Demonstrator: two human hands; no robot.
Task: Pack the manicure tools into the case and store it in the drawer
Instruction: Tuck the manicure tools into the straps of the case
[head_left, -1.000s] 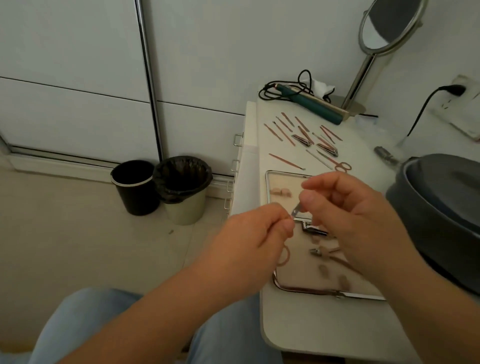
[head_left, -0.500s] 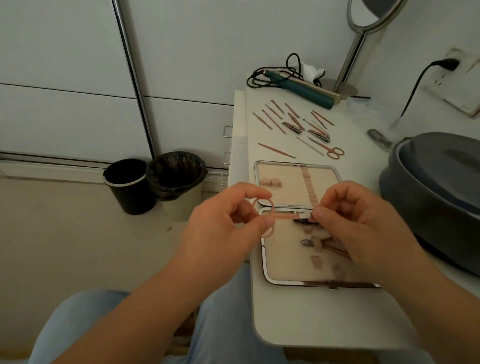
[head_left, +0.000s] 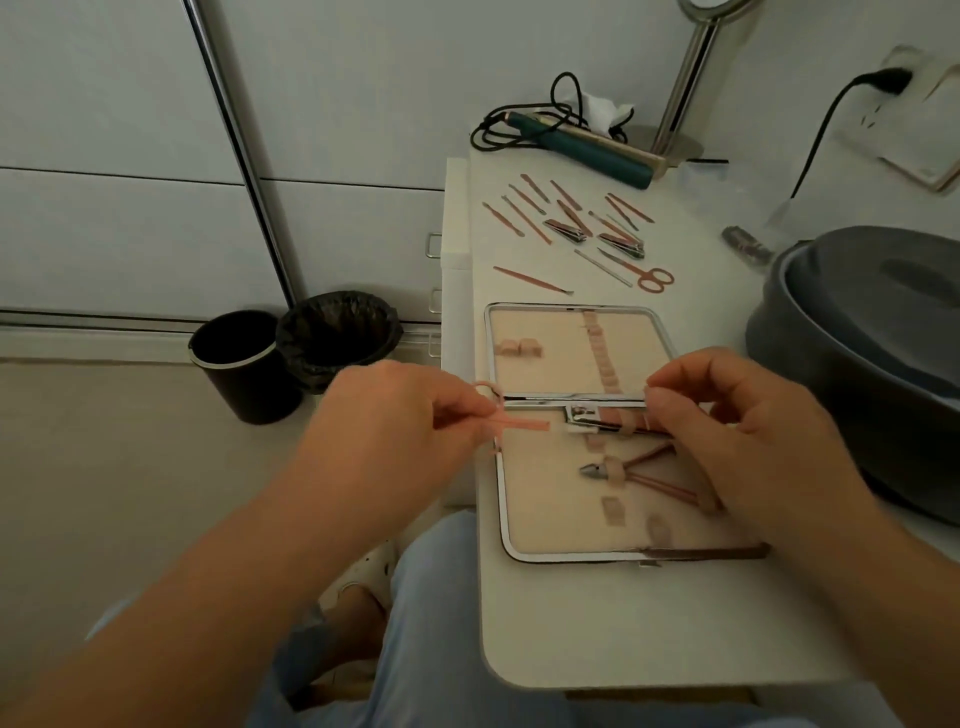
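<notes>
The left hand (head_left: 395, 431) pinches pink scissors (head_left: 519, 423), blades pointing right toward the case (head_left: 576, 312), where the right hand (head_left: 737, 431) grips a strap.

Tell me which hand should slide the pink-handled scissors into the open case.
Left. The left hand already pinches the pink-handled scissors, blade pointing into the open beige metal-framed case; the right hand rests at the clipper strap.

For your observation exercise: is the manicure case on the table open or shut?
Open. The case lies spread flat, both padded halves facing up, with a clipper and nippers strapped in.
</notes>
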